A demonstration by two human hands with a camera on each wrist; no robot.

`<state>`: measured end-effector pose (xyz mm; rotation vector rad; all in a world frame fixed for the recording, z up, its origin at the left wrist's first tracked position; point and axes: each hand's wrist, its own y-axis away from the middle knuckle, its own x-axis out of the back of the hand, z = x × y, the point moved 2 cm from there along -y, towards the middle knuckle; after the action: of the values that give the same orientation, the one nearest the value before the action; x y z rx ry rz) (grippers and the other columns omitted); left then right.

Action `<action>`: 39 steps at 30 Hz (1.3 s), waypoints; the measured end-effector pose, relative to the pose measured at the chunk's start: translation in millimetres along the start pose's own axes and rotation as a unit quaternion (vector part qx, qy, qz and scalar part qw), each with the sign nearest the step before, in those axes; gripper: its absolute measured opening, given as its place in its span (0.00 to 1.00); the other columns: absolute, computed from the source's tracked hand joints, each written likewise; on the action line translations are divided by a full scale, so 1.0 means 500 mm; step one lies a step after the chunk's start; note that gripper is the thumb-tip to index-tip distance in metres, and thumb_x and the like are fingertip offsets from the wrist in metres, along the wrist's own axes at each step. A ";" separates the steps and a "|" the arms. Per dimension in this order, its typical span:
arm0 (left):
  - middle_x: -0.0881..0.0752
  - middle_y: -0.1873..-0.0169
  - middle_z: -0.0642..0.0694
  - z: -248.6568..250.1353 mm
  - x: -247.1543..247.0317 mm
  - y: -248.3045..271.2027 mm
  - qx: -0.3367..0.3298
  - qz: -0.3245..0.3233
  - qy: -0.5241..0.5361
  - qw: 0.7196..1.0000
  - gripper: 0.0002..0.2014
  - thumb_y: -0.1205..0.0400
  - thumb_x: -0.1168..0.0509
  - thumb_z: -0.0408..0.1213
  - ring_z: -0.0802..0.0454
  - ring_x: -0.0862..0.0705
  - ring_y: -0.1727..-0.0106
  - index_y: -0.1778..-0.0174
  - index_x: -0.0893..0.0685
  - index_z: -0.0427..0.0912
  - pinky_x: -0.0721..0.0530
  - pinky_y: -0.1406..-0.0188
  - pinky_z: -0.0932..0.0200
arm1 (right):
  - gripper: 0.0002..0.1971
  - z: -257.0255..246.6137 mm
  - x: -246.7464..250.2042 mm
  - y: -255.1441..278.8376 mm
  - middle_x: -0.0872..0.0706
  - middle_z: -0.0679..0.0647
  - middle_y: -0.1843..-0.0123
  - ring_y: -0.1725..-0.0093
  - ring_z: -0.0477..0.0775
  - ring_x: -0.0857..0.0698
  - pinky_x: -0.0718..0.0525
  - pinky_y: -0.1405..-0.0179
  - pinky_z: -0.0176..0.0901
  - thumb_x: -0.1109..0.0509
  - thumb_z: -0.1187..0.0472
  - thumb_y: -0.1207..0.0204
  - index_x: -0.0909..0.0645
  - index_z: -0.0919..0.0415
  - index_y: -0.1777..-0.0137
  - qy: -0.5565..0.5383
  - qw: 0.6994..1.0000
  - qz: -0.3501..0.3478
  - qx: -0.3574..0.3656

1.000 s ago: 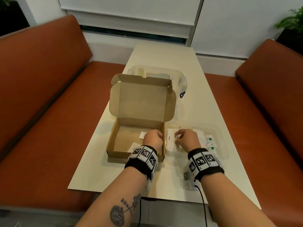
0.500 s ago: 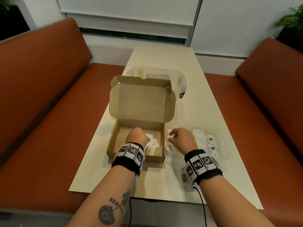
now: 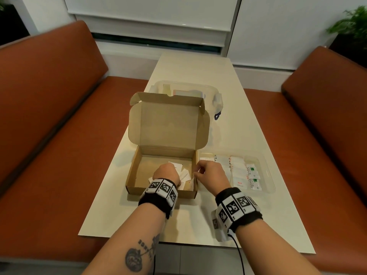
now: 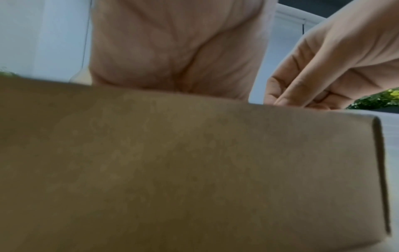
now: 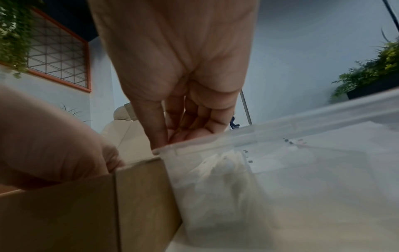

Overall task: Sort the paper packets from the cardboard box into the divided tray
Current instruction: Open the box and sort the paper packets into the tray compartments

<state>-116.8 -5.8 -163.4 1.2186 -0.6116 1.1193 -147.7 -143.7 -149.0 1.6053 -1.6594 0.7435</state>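
An open cardboard box (image 3: 139,171) sits on the table with several white paper packets (image 3: 184,173) on its floor. My left hand (image 3: 165,172) is down inside the box over those packets; its fingers are hidden there and behind the box wall (image 4: 194,170) in the left wrist view. My right hand (image 3: 198,172) hangs over the box's right wall, fingers pointing down with nothing seen between them (image 5: 179,129). Right beside the box lies the clear divided tray (image 3: 268,175), which holds rows of white packets (image 3: 238,169) and green-printed ones (image 3: 252,169).
A clear lidded plastic container (image 3: 216,100) stands just behind the box's raised lid (image 3: 168,124). The cream table (image 3: 198,72) is narrow, with orange benches (image 3: 49,116) on both sides. Potted plants stand at the far right corner.
My left hand moved from the box's front right corner leftward into the middle of the box. My right hand left the tray and moved left to the box's right wall.
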 end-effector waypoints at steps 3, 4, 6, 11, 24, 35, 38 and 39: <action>0.13 0.46 0.42 -0.002 0.005 0.000 0.004 0.003 0.030 1.000 0.13 0.24 0.27 0.39 0.45 0.15 0.43 0.45 0.15 0.39 0.21 0.55 0.57 | 0.03 0.002 0.001 0.000 0.21 0.47 0.68 0.64 0.49 0.21 0.24 0.62 0.37 0.31 0.64 0.26 0.17 0.59 0.58 -0.005 1.000 0.002 -0.002; 0.13 0.47 0.42 -0.002 0.009 0.001 0.006 0.005 0.049 0.999 0.13 0.24 0.26 0.39 0.44 0.15 0.44 0.47 0.15 0.39 0.22 0.56 0.57 | 0.03 0.002 0.001 -0.001 0.21 0.47 0.68 0.64 0.49 0.21 0.23 0.62 0.38 0.31 0.64 0.26 0.17 0.58 0.58 -0.007 1.000 0.003 -0.001; 0.13 0.51 0.41 -0.001 0.019 0.004 0.013 0.019 0.108 0.994 0.12 0.24 0.26 0.40 0.43 0.14 0.48 0.50 0.15 0.38 0.19 0.56 0.56 | 0.02 0.000 0.002 -0.004 0.19 0.49 0.66 0.62 0.49 0.20 0.21 0.60 0.39 0.31 0.64 0.26 0.17 0.58 0.58 -0.017 1.000 0.009 0.000; 0.15 0.67 0.47 0.012 0.061 0.009 -0.030 0.073 0.357 0.931 0.10 0.27 0.24 0.37 0.48 0.17 0.61 0.69 0.19 0.44 0.19 0.60 0.56 | 0.04 -0.024 0.005 -0.012 0.16 0.50 0.64 0.64 0.48 0.17 0.19 0.61 0.38 0.28 0.57 0.25 0.19 0.55 0.54 -0.129 0.991 0.044 -0.008; 0.15 0.48 0.47 -0.007 0.054 0.021 -0.043 0.176 0.233 0.955 0.09 0.19 0.33 0.42 0.49 0.18 0.46 0.45 0.19 0.44 0.18 0.43 0.51 | 0.03 0.050 0.066 -0.023 0.12 0.60 0.60 0.66 0.54 0.12 0.15 0.68 0.38 0.28 0.67 0.26 0.20 0.62 0.56 -0.271 0.938 0.132 -0.170; 0.22 0.35 0.38 -0.099 0.070 -0.017 0.118 0.258 0.072 0.956 0.16 0.15 0.45 0.31 0.38 0.26 0.35 0.31 0.28 0.39 0.28 0.38 0.44 | 0.07 0.058 0.044 -0.016 0.15 0.58 0.60 0.56 0.57 0.19 0.21 0.55 0.44 0.39 0.71 0.30 0.21 0.64 0.65 -0.176 0.943 0.178 -0.220; 0.23 0.36 0.37 -0.109 0.068 -0.021 0.124 0.271 0.074 0.952 0.15 0.15 0.46 0.30 0.37 0.26 0.36 0.32 0.26 0.38 0.27 0.40 0.44 | 0.11 0.057 0.041 -0.018 0.17 0.58 0.62 0.57 0.58 0.20 0.20 0.53 0.47 0.39 0.73 0.30 0.25 0.61 0.71 -0.168 0.943 0.173 -0.228; 0.23 0.36 0.37 -0.112 0.068 -0.023 0.126 0.270 0.074 0.952 0.15 0.15 0.45 0.30 0.37 0.26 0.36 0.33 0.26 0.38 0.27 0.40 0.45 | 0.11 0.059 0.040 -0.018 0.16 0.59 0.62 0.57 0.59 0.19 0.19 0.52 0.47 0.38 0.73 0.31 0.26 0.61 0.72 -0.165 0.945 0.168 -0.227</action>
<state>-103.8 59.1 -155.1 1.1968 -0.7254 1.7787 -141.1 -179.9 -151.1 1.1738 -2.1896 0.2177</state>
